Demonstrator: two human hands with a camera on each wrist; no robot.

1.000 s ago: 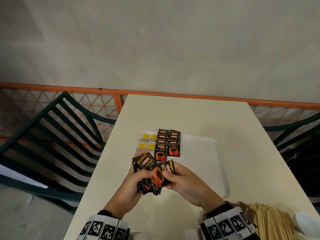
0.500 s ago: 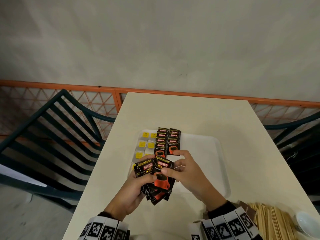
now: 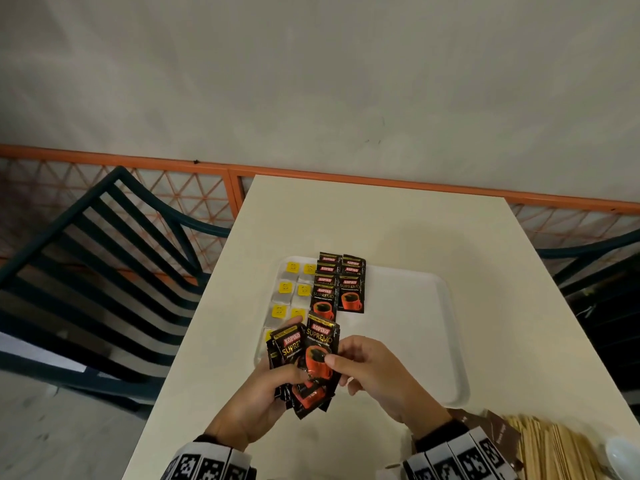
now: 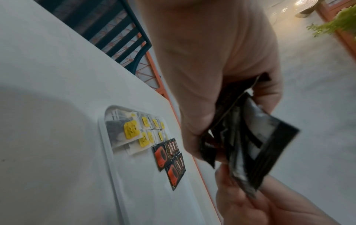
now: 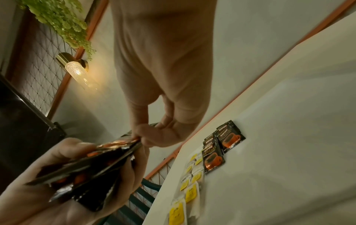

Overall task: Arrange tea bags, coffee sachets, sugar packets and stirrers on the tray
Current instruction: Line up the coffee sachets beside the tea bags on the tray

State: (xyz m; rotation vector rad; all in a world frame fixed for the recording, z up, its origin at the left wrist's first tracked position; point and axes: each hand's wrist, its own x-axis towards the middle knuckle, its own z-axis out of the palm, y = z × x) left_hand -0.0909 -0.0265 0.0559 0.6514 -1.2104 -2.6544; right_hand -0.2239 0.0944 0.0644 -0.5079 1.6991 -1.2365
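Observation:
My left hand [image 3: 277, 379] grips a fanned bundle of black coffee sachets [image 3: 294, 344] above the near left corner of the white tray [image 3: 415, 323]. My right hand [image 3: 337, 356] pinches the front sachet [image 3: 322, 336] of that bundle between thumb and forefinger. On the tray's left part, tea bags [image 3: 289, 292] with yellow tags lie in two columns. Beside them are two overlapping columns of coffee sachets [image 3: 341, 289]. The left wrist view shows the held bundle [image 4: 250, 137] from behind. In the right wrist view the right hand's fingertips [image 5: 140, 137] close on the bundle's edge [image 5: 92, 164].
Wooden stirrers [image 3: 561, 448] lie in a pile at the table's near right, with brown packets [image 3: 498, 427] beside them and a white bowl [image 3: 623, 455] at the frame's edge. Dark green chairs [image 3: 104, 271] stand on both sides. The tray's right half is bare.
Both hands have carried the bundle slightly forward over the tray's near edge. The right hand's fingers stretched out, then came back onto the front sachet.

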